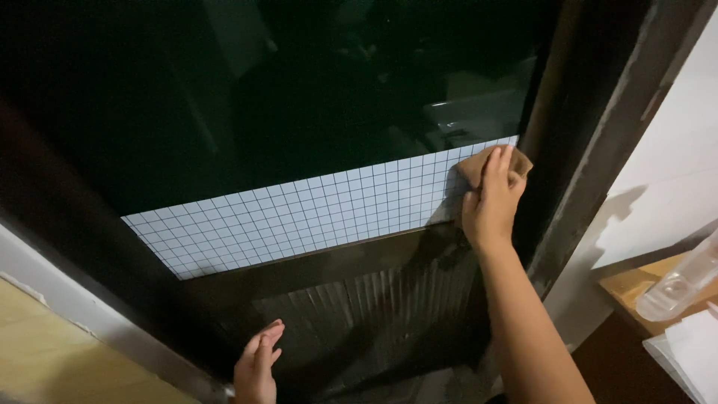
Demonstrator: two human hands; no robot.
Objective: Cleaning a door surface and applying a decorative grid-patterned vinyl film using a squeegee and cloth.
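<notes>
My right hand (pixel 490 198) presses a small brown cloth (pixel 473 166) flat against the right end of a white grid-patterned strip (pixel 299 217) on the lower part of a dark glass pane (pixel 299 90). The fingers lie spread over the cloth, next to the dark door frame (pixel 591 150). My left hand (pixel 256 365) rests with fingers together on the dark ribbed panel (pixel 374 314) below the glass, near the lower left frame edge. It holds nothing.
A clear plastic bottle (pixel 680 280) lies on a wooden surface (pixel 636 288) at the right, beside white paper (pixel 692 352). A white wall (pixel 673 150) is to the right of the frame. A pale wooden surface (pixel 52 352) is at the lower left.
</notes>
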